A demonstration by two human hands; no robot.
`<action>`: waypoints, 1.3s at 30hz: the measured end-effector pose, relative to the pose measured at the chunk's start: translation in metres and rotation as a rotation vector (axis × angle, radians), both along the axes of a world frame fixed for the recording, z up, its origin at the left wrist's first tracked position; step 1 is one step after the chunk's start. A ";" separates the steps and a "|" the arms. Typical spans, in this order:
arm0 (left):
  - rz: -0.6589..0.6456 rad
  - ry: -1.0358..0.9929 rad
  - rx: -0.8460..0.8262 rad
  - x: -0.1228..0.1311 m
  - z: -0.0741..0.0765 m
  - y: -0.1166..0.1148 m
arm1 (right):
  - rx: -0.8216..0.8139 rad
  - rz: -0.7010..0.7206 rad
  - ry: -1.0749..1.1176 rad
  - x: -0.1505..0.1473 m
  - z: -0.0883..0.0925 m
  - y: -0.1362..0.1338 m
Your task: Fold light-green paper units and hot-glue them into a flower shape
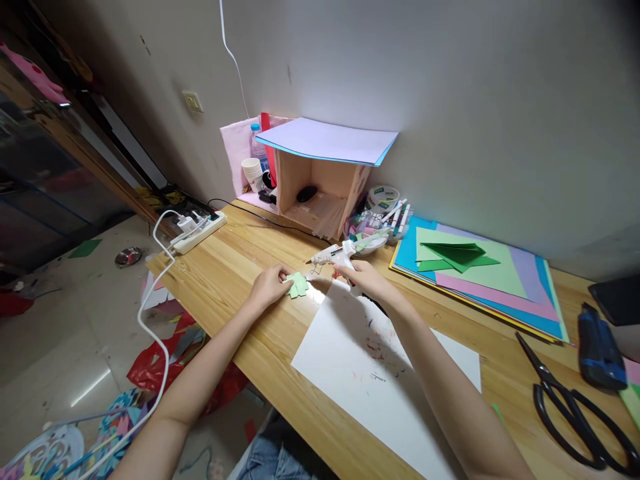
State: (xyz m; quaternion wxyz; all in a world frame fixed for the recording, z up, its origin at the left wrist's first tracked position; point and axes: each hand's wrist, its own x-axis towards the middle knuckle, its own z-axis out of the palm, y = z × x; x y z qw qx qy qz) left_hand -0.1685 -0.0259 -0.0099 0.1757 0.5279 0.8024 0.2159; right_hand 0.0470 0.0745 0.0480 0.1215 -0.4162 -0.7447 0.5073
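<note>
Between the fingers of my left hand [271, 285] is the edge of a small light green paper cutout [298, 285], low over the wooden table. My right hand [361, 277] is wrapped round the handle of a white hot glue gun [340, 254]. The gun's nozzle points left, above and just right of the cutout, and its wire stand hangs beneath it. Whether the nozzle touches anything I cannot tell. A marked white sheet of paper [350, 360] lies under my right forearm.
A wooden box [320, 172] topped with lilac paper stands at the back. Coloured paper sheets [495, 293], black scissors [565, 393] and a dark blue tool [600, 350] lie to the right. A power strip [199, 233] with a white cable is at the left edge.
</note>
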 end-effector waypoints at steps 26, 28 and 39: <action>-0.066 0.463 -0.046 0.028 0.015 -0.028 | 0.050 0.045 0.000 -0.001 0.002 -0.005; -0.074 0.473 -0.058 0.029 0.016 -0.027 | 0.061 0.053 -0.015 -0.001 0.000 -0.005; -0.072 0.521 -0.067 0.038 0.011 -0.025 | 0.034 0.096 -0.041 -0.009 -0.002 -0.013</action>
